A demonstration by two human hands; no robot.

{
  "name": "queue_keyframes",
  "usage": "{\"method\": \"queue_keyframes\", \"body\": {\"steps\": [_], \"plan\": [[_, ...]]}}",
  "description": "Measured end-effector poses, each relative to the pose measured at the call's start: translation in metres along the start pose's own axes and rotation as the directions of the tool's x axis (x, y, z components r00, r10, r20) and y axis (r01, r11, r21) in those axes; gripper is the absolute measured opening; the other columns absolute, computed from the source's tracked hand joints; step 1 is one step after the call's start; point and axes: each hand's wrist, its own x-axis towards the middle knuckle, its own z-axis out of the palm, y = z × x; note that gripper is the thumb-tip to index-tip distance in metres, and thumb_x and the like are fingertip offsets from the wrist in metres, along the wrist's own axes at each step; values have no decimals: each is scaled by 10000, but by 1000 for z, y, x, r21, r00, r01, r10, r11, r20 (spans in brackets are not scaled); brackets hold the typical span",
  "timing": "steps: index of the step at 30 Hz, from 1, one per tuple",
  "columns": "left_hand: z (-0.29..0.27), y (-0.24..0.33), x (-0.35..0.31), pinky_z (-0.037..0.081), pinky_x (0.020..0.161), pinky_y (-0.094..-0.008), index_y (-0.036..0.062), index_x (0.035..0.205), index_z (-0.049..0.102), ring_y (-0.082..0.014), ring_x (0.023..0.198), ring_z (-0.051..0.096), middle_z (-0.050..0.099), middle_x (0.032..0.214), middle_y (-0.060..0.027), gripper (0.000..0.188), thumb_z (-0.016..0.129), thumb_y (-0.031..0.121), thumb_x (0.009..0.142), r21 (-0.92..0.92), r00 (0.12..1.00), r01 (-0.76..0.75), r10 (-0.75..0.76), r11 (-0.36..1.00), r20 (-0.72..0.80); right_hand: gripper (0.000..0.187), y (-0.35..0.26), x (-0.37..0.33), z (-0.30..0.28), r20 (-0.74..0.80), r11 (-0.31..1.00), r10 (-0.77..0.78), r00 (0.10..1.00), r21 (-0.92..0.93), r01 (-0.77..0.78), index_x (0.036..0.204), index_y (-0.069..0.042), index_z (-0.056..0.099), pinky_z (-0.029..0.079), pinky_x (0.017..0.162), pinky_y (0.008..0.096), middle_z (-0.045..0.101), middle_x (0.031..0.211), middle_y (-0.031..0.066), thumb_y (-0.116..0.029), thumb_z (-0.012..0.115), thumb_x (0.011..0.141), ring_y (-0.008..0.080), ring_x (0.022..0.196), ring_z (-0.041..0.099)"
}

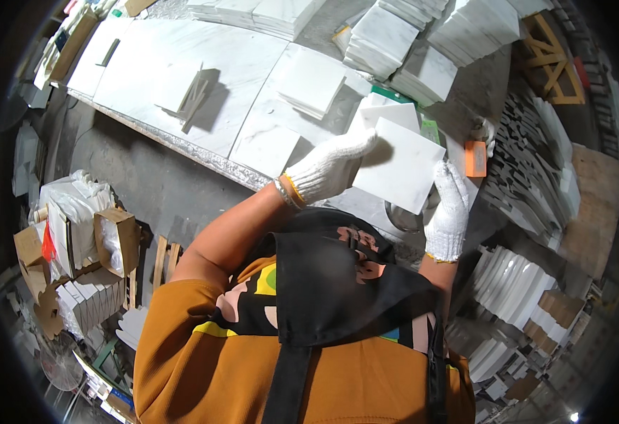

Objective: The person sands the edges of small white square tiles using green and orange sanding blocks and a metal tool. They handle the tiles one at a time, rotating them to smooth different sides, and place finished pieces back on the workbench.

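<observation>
A square white stone tile (403,167) is held up in front of me between both gloved hands, tilted. My left hand (330,166), in a white knit glove with a yellow cuff edge, grips its left corner. On the right corner, the fingers of my right hand (448,212) close round the edge in a matching glove. Just behind it, partly hidden, another white tile (392,115) shows above the table. To the left, a short stack of tiles (311,81) and a single tile (265,147) lie on the white slab table (182,49).
More tiles (182,92) rest on the table, farther left. Tall tile stacks (380,42) stand at the back. An orange block (475,159) sits right of my hand, near a green block (429,131). Cardboard boxes (117,240) stand at lower left; stacked stone strips (528,162) at right.
</observation>
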Motion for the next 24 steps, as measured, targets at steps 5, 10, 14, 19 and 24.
{"method": "queue_keyframes", "body": {"steps": [5,10,14,19,24], "plan": [[5,4,-6,408,1070,-368,-17,1217,617,-214,1149,584,651,1198,-101,369,636,235,949,53,993,-104,100,993,70,352,-21,-4,8,65,900,295,953,315,-300,1255,59,589,535,846,262,665,1138,80,-92,646,942,142,980,652],[2,8,-3,392,1094,-368,-27,1284,557,-205,1191,541,611,1251,-91,439,623,256,954,39,995,-101,101,994,-6,318,-46,-23,7,234,842,438,868,229,-487,1192,53,592,484,560,199,700,894,86,-122,667,937,111,668,648],[1,10,-3,413,1081,-331,-19,1256,575,-182,1179,564,625,1228,-67,369,627,193,959,-80,997,-77,74,994,-33,309,-44,-31,1,289,882,424,858,84,-463,1185,35,604,489,576,190,720,903,88,-99,668,915,105,715,667],[1,14,-5,436,1044,-300,-1,1285,557,-165,1177,557,610,1247,-58,397,616,231,968,-123,998,-7,0,992,-59,375,-45,-35,3,269,899,402,875,68,-434,1207,44,610,499,652,197,717,893,59,-96,705,872,83,742,658],[-1,13,-5,429,1034,-305,18,1265,567,-152,1154,554,611,1226,-46,380,616,251,969,-117,999,-33,33,993,-2,538,-31,-31,-4,218,934,345,913,14,-357,1325,97,509,533,750,237,687,999,95,-48,719,851,111,854,659]]}}
